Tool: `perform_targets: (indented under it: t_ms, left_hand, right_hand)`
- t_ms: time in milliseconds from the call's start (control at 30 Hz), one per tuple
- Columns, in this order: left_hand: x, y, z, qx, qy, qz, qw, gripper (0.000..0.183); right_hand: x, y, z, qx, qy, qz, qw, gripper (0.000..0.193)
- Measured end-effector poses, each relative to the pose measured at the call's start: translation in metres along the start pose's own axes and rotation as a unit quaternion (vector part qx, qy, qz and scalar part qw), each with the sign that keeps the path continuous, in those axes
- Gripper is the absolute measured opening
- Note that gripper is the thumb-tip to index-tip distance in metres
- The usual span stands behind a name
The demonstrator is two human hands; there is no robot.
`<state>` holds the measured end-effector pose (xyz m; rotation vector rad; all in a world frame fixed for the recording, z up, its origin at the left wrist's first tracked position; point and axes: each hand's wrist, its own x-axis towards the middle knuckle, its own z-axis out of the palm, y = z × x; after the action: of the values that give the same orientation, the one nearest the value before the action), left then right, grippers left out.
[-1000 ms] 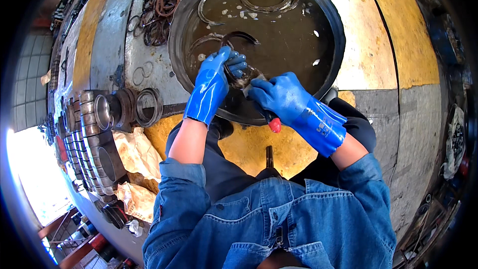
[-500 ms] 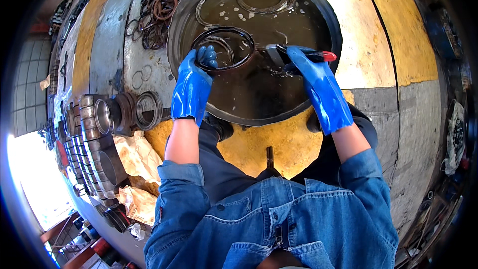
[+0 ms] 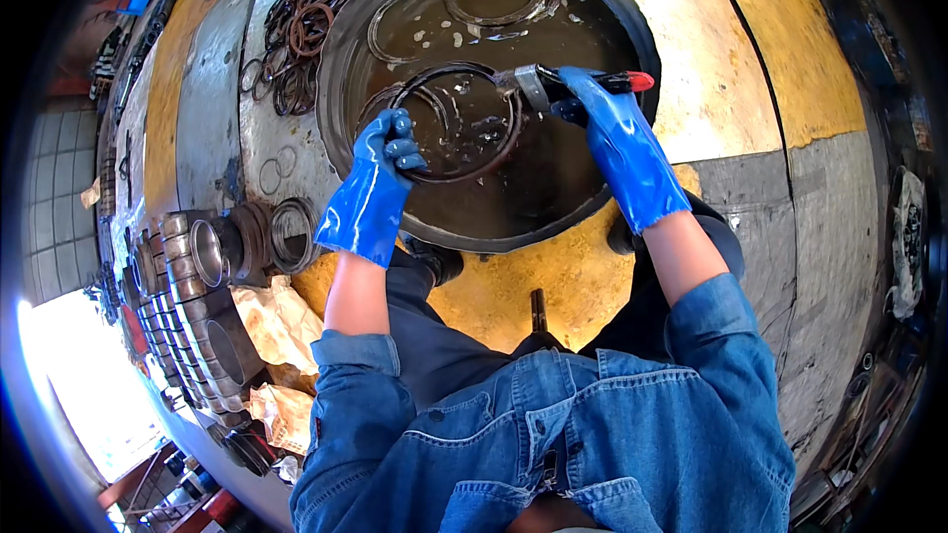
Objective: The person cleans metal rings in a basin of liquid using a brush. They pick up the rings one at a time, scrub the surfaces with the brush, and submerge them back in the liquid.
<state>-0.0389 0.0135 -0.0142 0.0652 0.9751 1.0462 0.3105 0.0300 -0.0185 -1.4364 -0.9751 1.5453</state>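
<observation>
My left hand, in a blue rubber glove, is closed on the near left side of a dark metal ring. The ring is tilted above murky liquid in a wide black tub. My right hand, gloved the same way, grips a paintbrush with a black handle, a red end and a metal ferrule. The brush's bristles touch the ring's far right edge. More rings lie in the liquid at the back of the tub, and another sits partly hidden behind the held ring.
A heap of rusty rings lies left of the tub. Rows of metal sleeves and crumpled brown paper are at my left. Yellow and grey metal plates cover the floor. My legs straddle the tub's near side.
The ring has turned in my left hand and tilted up. The brush has moved up and left onto its edge. The whole view has shifted slightly.
</observation>
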Motion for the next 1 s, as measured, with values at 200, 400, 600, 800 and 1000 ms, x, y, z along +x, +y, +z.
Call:
perform_targets:
  t_ms: [200, 400, 600, 800, 1000]
  left_hand:
    - [-0.02, -0.026, 0.04, 0.207, 0.066, 0.071, 0.973, 0.024]
    - [-0.018, -0.027, 0.042, 0.282, 0.071, 0.115, 0.95, 0.029]
    - [-0.011, -0.033, 0.04, 0.27, 0.022, 0.134, 0.953, 0.033]
    - [-0.003, -0.031, 0.035, 0.265, -0.018, 0.161, 0.95, 0.031]
    - [-0.009, -0.036, 0.04, 0.287, -0.006, 0.201, 0.937, 0.027]
  right_hand:
    - [0.024, 0.029, 0.015, -0.106, 0.024, -0.006, 0.994, 0.04]
    - [-0.011, -0.024, 0.041, -0.155, 0.005, -0.134, 0.979, 0.031]
    - [-0.003, -0.014, 0.049, -0.216, 0.047, -0.183, 0.958, 0.029]
    - [-0.013, 0.025, 0.054, -0.107, -0.063, 0.019, 0.992, 0.032]
    - [-0.042, 0.019, 0.059, 0.025, -0.139, -0.023, 0.99, 0.033]
